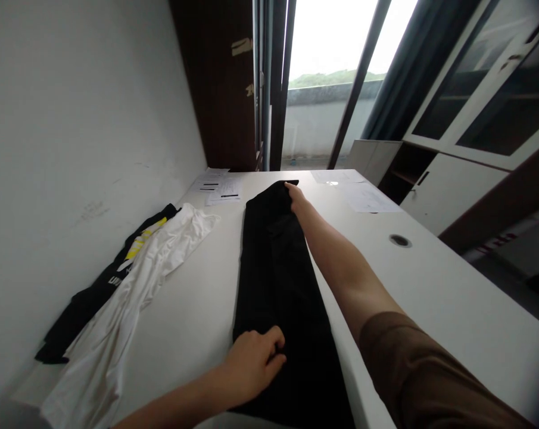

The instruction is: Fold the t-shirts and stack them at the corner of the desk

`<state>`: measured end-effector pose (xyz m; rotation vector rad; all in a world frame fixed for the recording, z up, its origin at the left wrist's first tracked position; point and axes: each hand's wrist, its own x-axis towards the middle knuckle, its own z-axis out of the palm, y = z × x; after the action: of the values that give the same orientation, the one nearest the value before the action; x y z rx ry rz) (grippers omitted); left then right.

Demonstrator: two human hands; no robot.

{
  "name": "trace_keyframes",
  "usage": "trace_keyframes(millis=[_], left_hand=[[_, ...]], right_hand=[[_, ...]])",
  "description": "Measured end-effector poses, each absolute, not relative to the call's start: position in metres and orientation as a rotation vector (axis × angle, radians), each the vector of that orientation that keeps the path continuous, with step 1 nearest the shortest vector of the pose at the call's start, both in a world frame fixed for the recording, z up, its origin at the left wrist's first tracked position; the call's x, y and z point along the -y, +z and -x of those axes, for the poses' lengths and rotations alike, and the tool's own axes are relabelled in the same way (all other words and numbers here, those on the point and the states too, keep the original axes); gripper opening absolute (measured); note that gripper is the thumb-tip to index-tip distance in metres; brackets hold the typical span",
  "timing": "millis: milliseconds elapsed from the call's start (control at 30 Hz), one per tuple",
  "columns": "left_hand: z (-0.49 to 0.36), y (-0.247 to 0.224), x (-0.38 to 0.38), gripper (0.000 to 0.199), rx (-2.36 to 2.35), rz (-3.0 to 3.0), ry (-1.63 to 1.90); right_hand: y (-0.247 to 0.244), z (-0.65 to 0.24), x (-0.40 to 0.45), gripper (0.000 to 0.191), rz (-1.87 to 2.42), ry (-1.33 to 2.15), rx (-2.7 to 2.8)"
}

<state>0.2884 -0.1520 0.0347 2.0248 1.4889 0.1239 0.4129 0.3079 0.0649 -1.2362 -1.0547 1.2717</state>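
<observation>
A long black garment (282, 268) lies stretched lengthwise down the white table (193, 316), its near end running out at the bottom of the view. At its far end, my right hand (295, 195) grips the top right corner, thumb and fingers closed on the fabric. My left hand (255, 363) rests over the garment's nearer left part, with its fingers curled and the fingertips close to the thumb. Whether cloth is pinched between them is too dark to make out.
Along the wall at left lie a white garment (162, 256) and a black shirt with yellow print (94, 298). Paper sheets (224, 190) sit at the far left, more papers (367, 196) at the far right. A round cable hole (400, 241) is in the tabletop.
</observation>
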Motion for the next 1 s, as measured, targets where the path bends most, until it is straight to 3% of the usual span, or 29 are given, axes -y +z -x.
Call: trace_keyframes(millis=[300, 467, 600, 700, 800, 1000], left_hand=[[-0.295, 0.03, 0.151, 0.043, -1.2, -2.2, 0.065], [-0.293, 0.03, 0.149, 0.038, -1.058, -2.217, 0.054], [-0.296, 0.021, 0.148, 0.03, -0.994, -2.283, 0.024], [-0.298, 0.018, 0.151, 0.029, -1.028, -2.267, 0.023], [-0.3, 0.02, 0.153, 0.032, -1.068, -2.204, 0.083], [-0.298, 0.014, 0.142, 0.035, -1.266, -2.33, 0.349]], right_hand=[[-0.004, -0.475, -0.282, 0.023, 1.766, 1.144, 1.284], [-0.025, -0.473, -0.281, 0.033, 1.835, 0.828, 1.596], [-0.019, -0.463, -0.294, 0.046, 1.646, 0.517, 1.798], [-0.019, -0.466, -0.3, 0.046, 1.576, 0.456, 1.738], [-0.028, -0.475, -0.296, 0.046, 1.768, 0.496, 1.701], [-0.043, -0.482, -0.284, 0.061, 1.907, 0.403, 1.73]])
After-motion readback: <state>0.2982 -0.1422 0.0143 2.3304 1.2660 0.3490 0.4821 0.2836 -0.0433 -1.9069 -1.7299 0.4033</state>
